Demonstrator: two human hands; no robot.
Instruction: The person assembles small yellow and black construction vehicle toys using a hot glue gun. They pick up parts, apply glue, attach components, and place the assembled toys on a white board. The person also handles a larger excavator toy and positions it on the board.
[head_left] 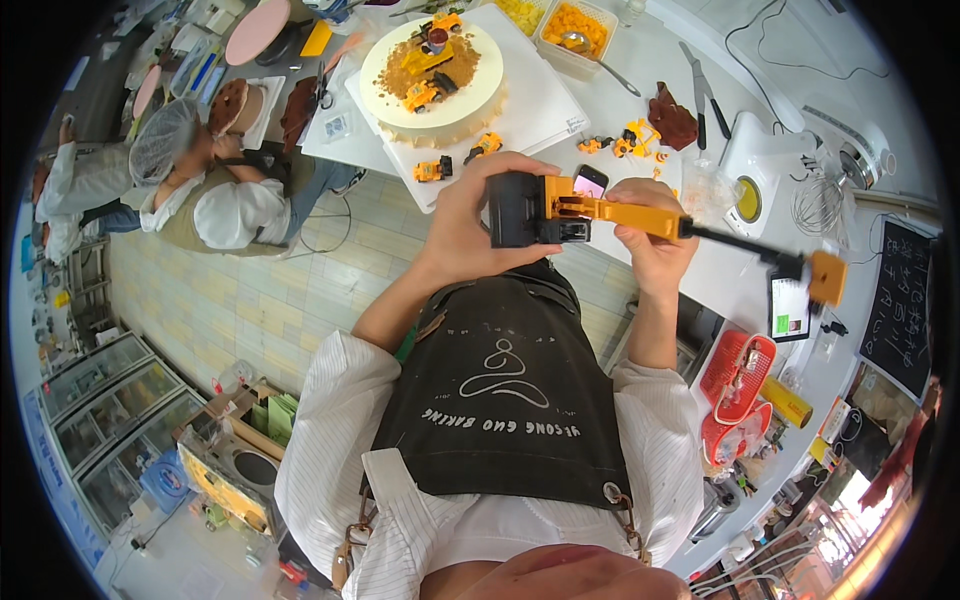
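Observation:
In front of my apron I hold a large orange and black toy excavator (620, 215) with a long arm reaching to the right. My left hand (468, 225) grips its black rear body. My right hand (655, 240) is closed around the orange boom, thumb and fingers on either side. Beyond it stands a round cream-coloured cake (432, 118), topped with brown crumbs and several small toy vehicles. Two more little vehicles, one a small toy truck (433, 168), sit on the white board (535, 110) before the cake. Orange toy pieces (637, 138) lie on the table to its right.
A phone (590, 181) lies just behind the excavator. Tubs of diced yellow fruit (578, 32), a long knife (699, 95), a white scale (752, 165) and a whisk (823, 200) are on the table. At the left, people (240, 190) work at another bench. Red baskets (738, 375) stand at the right.

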